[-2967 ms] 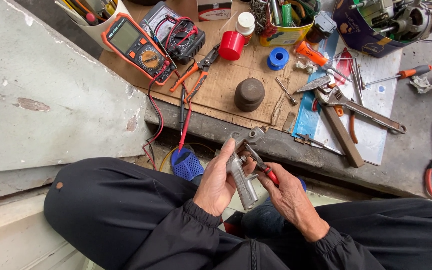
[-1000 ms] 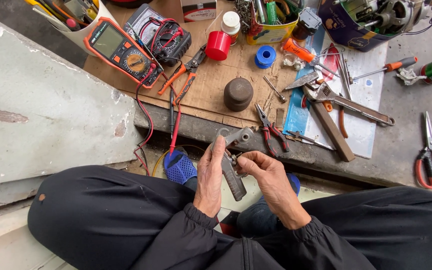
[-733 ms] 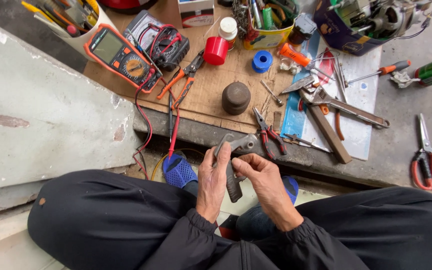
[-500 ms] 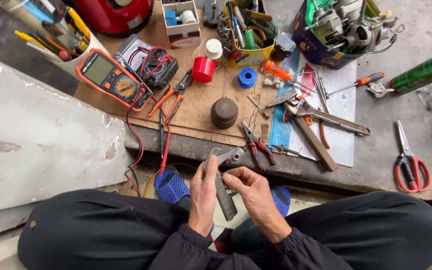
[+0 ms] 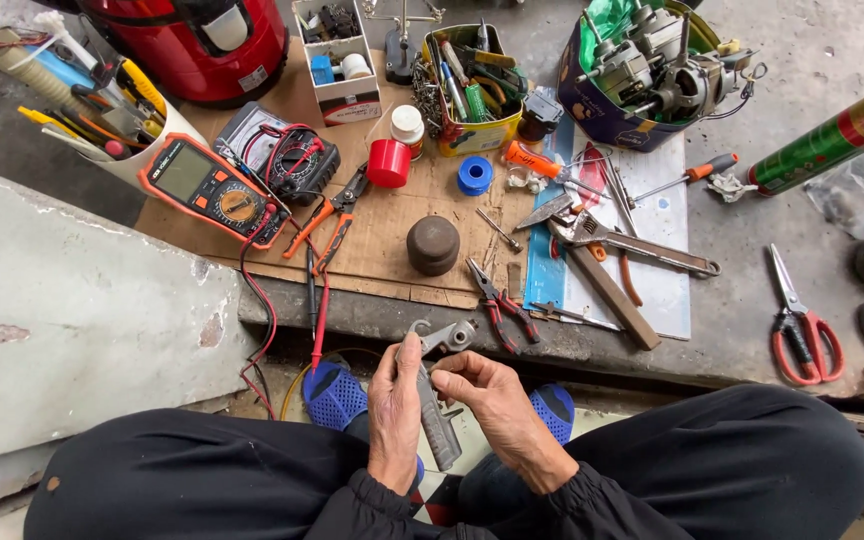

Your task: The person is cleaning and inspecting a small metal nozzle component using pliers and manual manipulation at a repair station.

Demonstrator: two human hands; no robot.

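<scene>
We grip a grey metal bracket (image 5: 435, 400) in our left hand (image 5: 394, 410), fingers wrapped round its flat bar. Our right hand (image 5: 492, 395) pinches its curved upper end, near red-handled pliers (image 5: 500, 305) on the rough concrete ledge (image 5: 372, 312).

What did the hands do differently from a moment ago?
The red-handled pliers, held by the right hand three seconds ago, now lie on the ledge. That hand now pinches the top of the grey metal tool. The left hand still grips the tool. The bench items kept their places.
</scene>
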